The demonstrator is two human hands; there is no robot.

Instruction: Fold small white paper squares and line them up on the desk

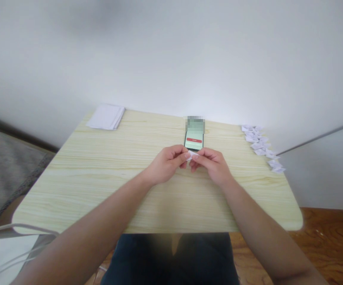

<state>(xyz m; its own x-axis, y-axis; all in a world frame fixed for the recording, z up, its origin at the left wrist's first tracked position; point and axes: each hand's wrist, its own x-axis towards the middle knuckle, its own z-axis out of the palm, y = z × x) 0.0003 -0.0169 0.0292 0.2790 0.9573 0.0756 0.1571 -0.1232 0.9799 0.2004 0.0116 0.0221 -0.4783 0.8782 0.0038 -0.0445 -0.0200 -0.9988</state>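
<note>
A small folded piece of white paper point(192, 154) is pinched between both hands over the middle of the table. My left hand point(171, 162) is closed on its left side, thumb on top. From the right, my right hand point(213, 163) grips the same paper between thumb and fingers. The fingers cover most of it, so its exact folded shape is hidden. Just beyond the fingertips a phone point(194, 136) lies on the table, its screen lit with a red button low on it.
The light wood-grain table point(100, 170) backs onto a pale wall. A stack of white paper sheets point(105, 117) lies at its back left corner. Several folded white paper pieces point(257, 143) line the right edge. White cables point(20, 226) hang by the front left corner.
</note>
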